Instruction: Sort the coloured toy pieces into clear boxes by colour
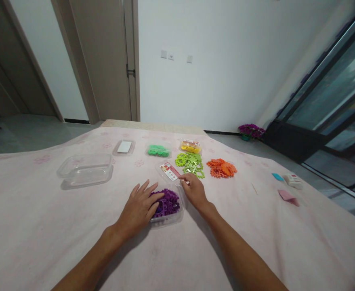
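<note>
Left of the clear rectangular plastic box [168, 220], the left hand [137, 208] reaches over the rim, fingers spread apart on the toothed purple plastic pieces [171, 200] inside; light, flat pressure should keep them below the rim. Just beyond the box is a clear plastic lid with a red-and-white label [169, 171]. At its near-right edge, the right hand's [194, 190] fingertips bunch; I cannot tell whether they pinch it. Gripping only the edge should avoid bending it.
</note>
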Motion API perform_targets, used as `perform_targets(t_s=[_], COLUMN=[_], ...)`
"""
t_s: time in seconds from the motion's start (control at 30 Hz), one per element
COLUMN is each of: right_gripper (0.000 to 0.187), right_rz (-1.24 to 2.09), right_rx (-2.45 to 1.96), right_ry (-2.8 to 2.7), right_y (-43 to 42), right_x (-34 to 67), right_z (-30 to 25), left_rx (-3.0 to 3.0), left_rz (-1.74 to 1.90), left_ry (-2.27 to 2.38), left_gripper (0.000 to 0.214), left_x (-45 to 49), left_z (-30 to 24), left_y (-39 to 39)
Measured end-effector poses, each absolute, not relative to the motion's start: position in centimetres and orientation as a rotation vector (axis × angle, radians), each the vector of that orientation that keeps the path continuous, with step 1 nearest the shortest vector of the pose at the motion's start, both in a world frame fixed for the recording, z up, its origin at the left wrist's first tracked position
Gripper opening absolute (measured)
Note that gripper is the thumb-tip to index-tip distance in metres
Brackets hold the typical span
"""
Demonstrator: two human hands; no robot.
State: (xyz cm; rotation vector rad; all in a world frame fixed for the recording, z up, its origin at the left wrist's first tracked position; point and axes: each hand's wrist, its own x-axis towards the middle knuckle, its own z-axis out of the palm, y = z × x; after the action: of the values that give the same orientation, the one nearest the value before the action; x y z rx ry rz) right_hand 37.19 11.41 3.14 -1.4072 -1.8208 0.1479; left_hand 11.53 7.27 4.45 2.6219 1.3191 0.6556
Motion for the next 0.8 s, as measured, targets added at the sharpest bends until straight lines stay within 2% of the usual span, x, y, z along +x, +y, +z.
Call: perform_targets(t_s=[0.17,0.47,0.67,0.8], right_gripper=[0.021,0.017,0.021,0.022], right_rz=[0.096,-0.240,-0.364,-0.275], right_rx=[-1.377,-1.567,-1.580,-1.473], right_ry=[-2.202,-2.568,-2.331,-2.091], right_y=[13.2,13.7,14.2,14.3], right_x=[37.5,34.9,35.6,36.1], right_z=[1.0,2.6,3.2,4.5], left_rx=[2.554,2.680,2.825,2.864], left_rz=[0.597,0.559,0.530,0.463], left_ry=[1.432,1.424,1.354,1.259], left_gripper=[0.046,0.045,0.052,0.060], left_x=[10.1,9.0,9.5,10.4], left_z=[4.6,4.8,5.5,5.4], left_y=[8.0,7.7,7.3,7.0])
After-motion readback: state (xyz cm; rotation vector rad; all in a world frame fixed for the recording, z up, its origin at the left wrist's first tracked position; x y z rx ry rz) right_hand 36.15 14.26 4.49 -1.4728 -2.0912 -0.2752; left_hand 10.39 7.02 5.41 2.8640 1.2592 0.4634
